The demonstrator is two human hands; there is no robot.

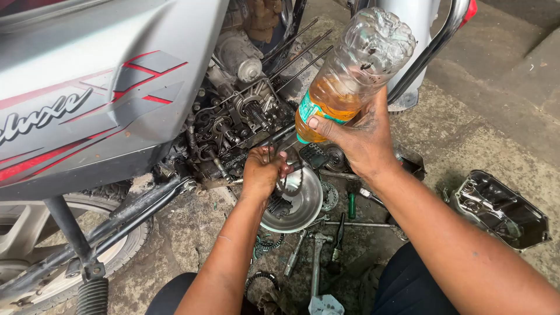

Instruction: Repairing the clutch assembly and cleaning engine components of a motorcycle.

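Note:
My right hand (360, 140) grips a clear plastic bottle (350, 70) part full of amber liquid, tipped neck-down over a round steel bowl (308, 204) on the ground. My left hand (262, 170) is closed on a small dark metal part held over the bowl's left rim, just under the bottle's mouth. More dark toothed parts lie in the bowl. Just beyond my hands is the opened engine (245, 125) of a grey motorcycle, with gears and long studs exposed.
The motorcycle's grey side panel (99, 87) fills the left, its rear wheel (111, 245) and shock below. Wrenches and a hammer (318, 256) lie on the oily concrete near my knees. A removed engine cover (500, 209) sits at the right.

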